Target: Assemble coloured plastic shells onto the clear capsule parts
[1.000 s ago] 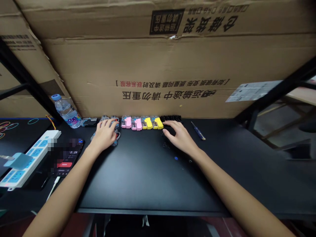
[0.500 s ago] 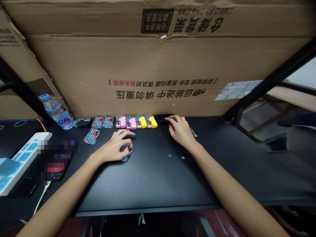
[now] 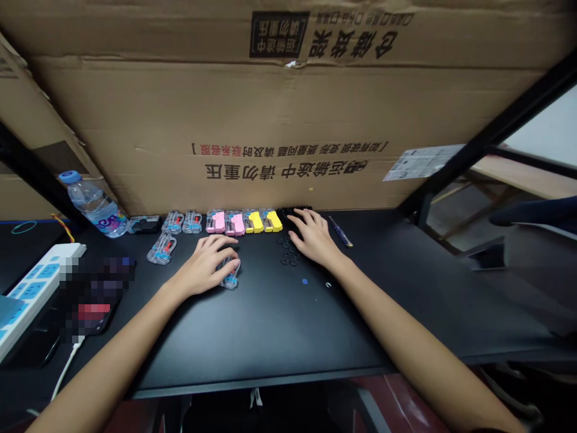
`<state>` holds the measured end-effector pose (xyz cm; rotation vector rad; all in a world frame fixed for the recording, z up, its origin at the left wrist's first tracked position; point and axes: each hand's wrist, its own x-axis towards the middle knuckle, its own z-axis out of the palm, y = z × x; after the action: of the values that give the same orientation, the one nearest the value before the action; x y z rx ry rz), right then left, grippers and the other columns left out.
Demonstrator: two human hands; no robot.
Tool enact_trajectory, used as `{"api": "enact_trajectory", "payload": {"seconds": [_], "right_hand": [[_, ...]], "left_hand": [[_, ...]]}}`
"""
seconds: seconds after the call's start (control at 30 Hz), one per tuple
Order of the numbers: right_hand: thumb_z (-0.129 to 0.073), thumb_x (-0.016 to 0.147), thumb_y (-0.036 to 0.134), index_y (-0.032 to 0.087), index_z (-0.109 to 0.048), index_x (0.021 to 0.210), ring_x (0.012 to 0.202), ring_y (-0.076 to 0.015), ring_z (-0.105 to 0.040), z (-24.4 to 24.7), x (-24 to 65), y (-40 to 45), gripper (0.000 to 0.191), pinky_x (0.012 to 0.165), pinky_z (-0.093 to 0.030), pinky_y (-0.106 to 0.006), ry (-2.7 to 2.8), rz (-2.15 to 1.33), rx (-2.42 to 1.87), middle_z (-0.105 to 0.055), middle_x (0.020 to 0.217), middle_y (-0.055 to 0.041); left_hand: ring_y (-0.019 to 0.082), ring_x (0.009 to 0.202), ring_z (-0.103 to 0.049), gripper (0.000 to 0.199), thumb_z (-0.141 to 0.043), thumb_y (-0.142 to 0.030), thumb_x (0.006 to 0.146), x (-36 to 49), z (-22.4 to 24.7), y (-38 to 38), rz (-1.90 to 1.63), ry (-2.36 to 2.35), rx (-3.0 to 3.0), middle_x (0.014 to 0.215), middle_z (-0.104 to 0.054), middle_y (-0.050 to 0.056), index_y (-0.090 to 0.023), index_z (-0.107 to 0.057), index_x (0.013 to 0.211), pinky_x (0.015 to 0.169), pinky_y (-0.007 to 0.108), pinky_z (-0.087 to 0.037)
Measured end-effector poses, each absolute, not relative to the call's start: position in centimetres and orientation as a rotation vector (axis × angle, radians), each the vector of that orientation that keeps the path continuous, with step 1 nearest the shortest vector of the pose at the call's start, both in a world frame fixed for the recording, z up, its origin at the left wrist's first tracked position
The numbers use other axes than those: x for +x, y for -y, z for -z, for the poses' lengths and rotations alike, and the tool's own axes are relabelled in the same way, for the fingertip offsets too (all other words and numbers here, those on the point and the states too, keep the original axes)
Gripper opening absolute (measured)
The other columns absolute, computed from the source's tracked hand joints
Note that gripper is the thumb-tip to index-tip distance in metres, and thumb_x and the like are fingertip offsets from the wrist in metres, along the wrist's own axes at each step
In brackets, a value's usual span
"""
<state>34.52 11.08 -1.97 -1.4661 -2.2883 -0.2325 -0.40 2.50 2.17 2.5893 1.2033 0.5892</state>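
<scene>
My left hand (image 3: 208,264) rests on the table, curled over a small clear plastic toy gun (image 3: 231,280) with blue and red parts inside. Its thumb lies against the piece, and the hand partly hides it. Farther right, my right hand (image 3: 314,236) reaches to the back with its fingers spread. The fingertips are at a dark row of small black parts (image 3: 288,211), mostly hidden behind the hand. Several loose black rings (image 3: 290,260) lie just below that hand. A slim screwdriver (image 3: 341,233) lies to its right.
Along the cardboard wall (image 3: 252,114) stand pink toy guns (image 3: 234,224), yellow ones (image 3: 271,221) and clear ones (image 3: 172,222). Another clear one (image 3: 161,249) lies nearer. To the left are a water bottle (image 3: 97,207), a phone (image 3: 101,300) and a power strip (image 3: 38,288).
My left hand's fingers have straightened somewhat over the clear toy gun. My right hand has shifted slightly, and the screwdriver beside it shows more fully. The whole view has moved a little.
</scene>
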Motion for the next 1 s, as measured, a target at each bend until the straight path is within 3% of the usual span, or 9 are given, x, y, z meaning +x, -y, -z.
{"api": "enact_trajectory", "payload": {"seconds": [0.3,0.53,0.8,0.93,1.0], "right_hand": [[-0.059,0.100,0.038,0.023,-0.071,0.106,0.123,-0.0393,-0.054,0.9,34.2,-10.5,0.020,0.098,-0.046,-0.057,2.198,0.204,-1.415,-0.069,0.129,-0.0160],[-0.060,0.098,0.038,0.024,-0.072,0.107,0.104,-0.0363,-0.058,1.1,33.8,-10.9,0.021,0.088,-0.050,-0.053,2.152,0.178,-1.463,-0.068,0.109,-0.0144],[-0.061,0.098,0.038,0.021,-0.074,0.118,0.112,-0.0356,-0.063,1.6,33.9,-11.0,0.029,0.097,-0.052,-0.053,2.115,0.086,-1.382,-0.069,0.122,-0.0154],[-0.062,0.097,0.037,0.021,-0.073,0.110,0.121,-0.0360,-0.062,1.4,33.9,-10.5,0.023,0.101,-0.050,-0.053,2.106,0.106,-1.376,-0.068,0.127,-0.0156],[-0.063,0.097,0.037,0.022,-0.073,0.102,0.116,-0.0357,-0.062,0.9,33.8,-10.2,0.019,0.096,-0.051,-0.052,2.117,0.150,-1.396,-0.069,0.122,-0.0149]], "left_hand": [[0.029,0.135,-0.055,0.022,-0.052,-0.032,0.105,-0.6,-1.8,-2.8,-0.593,-1.249,2.592,0.142,-0.066,0.008,-0.024,-0.072,0.102,0.117,0.054,-0.038],[0.029,0.134,-0.055,0.022,-0.050,-0.031,0.105,-0.5,-1.8,-2.6,-0.586,-1.221,2.565,0.143,-0.065,0.008,-0.024,-0.071,0.104,0.118,0.055,-0.037],[0.028,0.133,-0.055,0.027,-0.047,-0.034,0.108,-0.4,-1.8,-2.6,-0.554,-1.212,2.551,0.143,-0.065,0.007,-0.024,-0.071,0.104,0.118,0.055,-0.036],[0.028,0.133,-0.056,0.026,-0.046,-0.033,0.108,-0.5,-1.8,-2.5,-0.551,-1.211,2.549,0.143,-0.065,0.008,-0.024,-0.071,0.105,0.118,0.054,-0.036],[0.028,0.134,-0.056,0.026,-0.047,-0.033,0.108,-0.5,-1.8,-2.5,-0.553,-1.215,2.551,0.143,-0.065,0.008,-0.024,-0.071,0.106,0.118,0.054,-0.036]]}}
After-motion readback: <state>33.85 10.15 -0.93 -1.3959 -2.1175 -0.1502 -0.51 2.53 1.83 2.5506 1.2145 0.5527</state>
